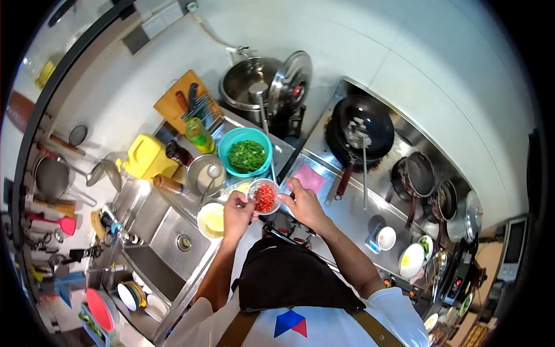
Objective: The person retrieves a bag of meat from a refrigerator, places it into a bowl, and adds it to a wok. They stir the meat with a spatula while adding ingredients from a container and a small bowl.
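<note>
A small clear bowl of chopped red pieces [265, 198] is held up in front of the body. My left hand [236, 215] grips its left side, and my right hand [303, 203] has its fingers at the right rim. Just beyond it stands a teal bowl [222, 151] holding chopped greens [247, 157]. A white bowl with pale yellow contents [211, 220] sits beside my left hand. Behind that is a metal pot [196, 173] with a ladle in it. A pink cloth [309, 178] lies beyond my right hand.
A black wok [378, 124] with pale food and a long-handled utensil is on the stove at the right, with smaller pans [420, 173] beside it. The sink [165, 237] is at the left. A tall pot [231, 87] and knife rack [202, 113] stand behind.
</note>
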`<state>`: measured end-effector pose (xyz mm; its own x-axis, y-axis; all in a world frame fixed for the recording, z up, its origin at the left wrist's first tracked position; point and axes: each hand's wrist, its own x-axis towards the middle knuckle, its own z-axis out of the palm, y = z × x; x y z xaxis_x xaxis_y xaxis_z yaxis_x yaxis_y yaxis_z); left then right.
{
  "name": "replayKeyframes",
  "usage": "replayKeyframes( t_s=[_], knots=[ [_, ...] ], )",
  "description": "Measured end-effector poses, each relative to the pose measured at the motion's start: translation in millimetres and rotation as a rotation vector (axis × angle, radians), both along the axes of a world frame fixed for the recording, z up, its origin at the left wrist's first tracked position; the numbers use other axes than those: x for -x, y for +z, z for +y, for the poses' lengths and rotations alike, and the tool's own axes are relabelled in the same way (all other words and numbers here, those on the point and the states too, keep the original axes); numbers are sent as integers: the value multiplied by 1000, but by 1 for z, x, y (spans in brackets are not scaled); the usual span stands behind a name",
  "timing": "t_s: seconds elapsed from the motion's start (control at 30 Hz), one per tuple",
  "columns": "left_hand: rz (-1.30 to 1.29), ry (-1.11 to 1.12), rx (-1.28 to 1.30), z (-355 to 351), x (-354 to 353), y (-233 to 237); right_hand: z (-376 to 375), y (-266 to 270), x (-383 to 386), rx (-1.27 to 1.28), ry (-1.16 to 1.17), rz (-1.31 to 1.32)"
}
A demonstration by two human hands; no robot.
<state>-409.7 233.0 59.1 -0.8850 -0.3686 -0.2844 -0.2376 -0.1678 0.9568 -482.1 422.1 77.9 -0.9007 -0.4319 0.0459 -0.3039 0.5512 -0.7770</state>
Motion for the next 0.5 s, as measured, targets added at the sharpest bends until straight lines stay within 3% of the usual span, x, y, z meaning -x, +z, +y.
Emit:
replayKeyframes(
  t_s=[0.27, 0.5],
  knots=[
    [26, -302, -1, 61, 33, -5, 64, -8, -8, 21, -190, -34],
    [-9, -496, 96, 80, 56, -6, 97, -1, -13, -95, -74, 350]
  ],
)
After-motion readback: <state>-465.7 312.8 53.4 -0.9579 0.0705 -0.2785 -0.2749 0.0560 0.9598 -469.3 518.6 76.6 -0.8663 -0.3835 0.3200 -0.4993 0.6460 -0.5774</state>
